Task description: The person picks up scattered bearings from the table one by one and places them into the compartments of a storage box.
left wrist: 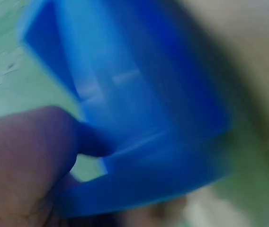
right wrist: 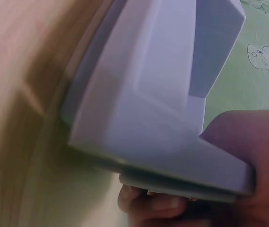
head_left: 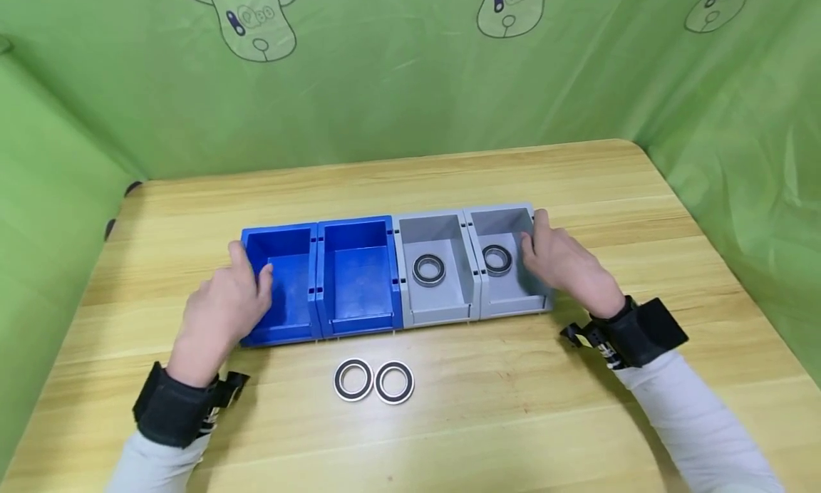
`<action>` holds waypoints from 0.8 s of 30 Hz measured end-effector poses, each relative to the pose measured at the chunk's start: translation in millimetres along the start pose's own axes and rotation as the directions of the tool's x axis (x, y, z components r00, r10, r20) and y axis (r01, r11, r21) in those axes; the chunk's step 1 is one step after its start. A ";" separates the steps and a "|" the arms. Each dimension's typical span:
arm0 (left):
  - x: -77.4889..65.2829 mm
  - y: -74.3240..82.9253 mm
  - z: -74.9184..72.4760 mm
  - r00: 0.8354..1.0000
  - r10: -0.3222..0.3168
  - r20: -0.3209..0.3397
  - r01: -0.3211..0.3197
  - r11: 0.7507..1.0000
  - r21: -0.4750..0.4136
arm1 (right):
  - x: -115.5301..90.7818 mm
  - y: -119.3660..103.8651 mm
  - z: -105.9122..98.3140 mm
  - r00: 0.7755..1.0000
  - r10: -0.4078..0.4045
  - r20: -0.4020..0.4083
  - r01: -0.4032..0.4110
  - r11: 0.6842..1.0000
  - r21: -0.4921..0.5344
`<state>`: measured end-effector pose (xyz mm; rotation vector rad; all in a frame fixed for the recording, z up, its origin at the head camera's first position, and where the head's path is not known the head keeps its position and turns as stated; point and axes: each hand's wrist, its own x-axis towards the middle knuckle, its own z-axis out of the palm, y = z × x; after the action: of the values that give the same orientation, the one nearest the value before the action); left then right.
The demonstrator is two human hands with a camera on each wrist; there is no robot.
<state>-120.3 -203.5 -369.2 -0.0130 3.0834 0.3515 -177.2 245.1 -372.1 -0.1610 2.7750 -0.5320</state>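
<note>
Two blue bins and two grey bins stand side by side in a joined row. At the left end, my left hand (head_left: 224, 301) grips the side wall of the outer blue bin (head_left: 282, 333), thumb inside and fingers outside. The left wrist view shows this blue bin (left wrist: 144, 175) blurred. My right hand (head_left: 571, 265) holds the outer side of the end grey bin (head_left: 513, 305); in the right wrist view, fingertips (right wrist: 158, 203) curl beneath the grey bin (right wrist: 167, 137). One black-sealed bearing (head_left: 417, 270) lies in the inner grey bin (head_left: 442, 313), another bearing (head_left: 497, 273) in the end one.
Two more bearings, a left one (head_left: 338, 380) and a right one (head_left: 394, 400), lie side by side on the wooden table (head_left: 462, 422) before the row. The inner blue bin (head_left: 358, 286) holds nothing. Green curtain (head_left: 398, 94) surrounds the back and sides.
</note>
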 end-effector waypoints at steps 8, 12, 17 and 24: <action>-28.3 33.1 -31.6 0.954 0.250 -0.164 -0.235 0.966 0.107 | 0.1 1.4 2.0 1.000 -0.015 -0.009 0.015 1.000 0.003; -45.4 64.5 -26.8 0.873 0.471 -0.122 -0.460 0.881 0.112 | 1.3 0.5 2.8 1.000 -0.014 -0.017 0.014 1.000 0.002; -70.5 97.3 -4.1 0.761 0.649 0.012 -0.649 0.760 0.044 | 2.2 -0.4 3.2 1.000 -0.007 -0.021 0.007 1.000 0.004; -89.9 119.9 14.2 0.647 0.725 0.235 -0.735 0.675 -0.061 | 1.2 0.6 3.8 1.000 -0.013 -0.024 0.013 1.000 0.011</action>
<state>-31.5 -83.1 -352.6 1.2177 2.6817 0.2705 -177.1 244.2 -376.0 -0.1712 2.7959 -0.5557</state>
